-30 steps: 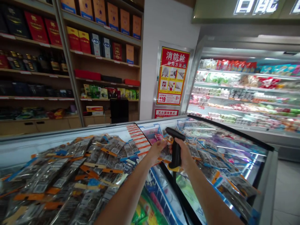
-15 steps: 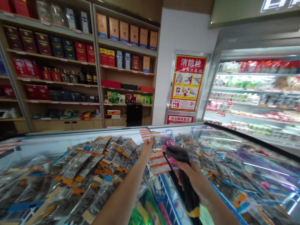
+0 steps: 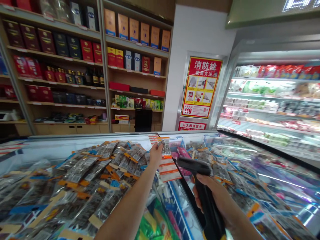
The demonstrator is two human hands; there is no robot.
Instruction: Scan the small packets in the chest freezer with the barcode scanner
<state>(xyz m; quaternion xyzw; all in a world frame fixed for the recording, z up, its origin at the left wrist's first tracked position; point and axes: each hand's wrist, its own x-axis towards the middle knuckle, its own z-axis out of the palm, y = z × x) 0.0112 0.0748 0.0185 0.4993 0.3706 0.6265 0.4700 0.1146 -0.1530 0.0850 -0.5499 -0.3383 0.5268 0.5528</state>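
Note:
My left hand (image 3: 156, 154) reaches forward over the freezer's middle rail, its fingers closed on a small clear packet (image 3: 165, 146) with orange edges. Under the packet, price labels (image 3: 168, 169) striped white and orange lie along the rail. A black barcode scanner (image 3: 206, 196) with a yellow band low on its handle is gripped in my right hand (image 3: 212, 190). The scanner's head points left, towards the packet, and stays apart from it. Piles of similar packets (image 3: 82, 170) fill the freezer left of my left forearm.
Blue wire baskets (image 3: 178, 206) divide the freezer, with green bags (image 3: 156, 220) low in the middle. More packets (image 3: 240, 186) lie on the right under a sliding glass lid. Shelves of boxes (image 3: 133, 30) and a red fire-hydrant poster (image 3: 202, 86) stand behind; a lit cooler (image 3: 272, 96) is at right.
The scanner has swung slightly right and its head has come level. My left hand still holds the packet, a little higher in view. The camera has shifted slightly.

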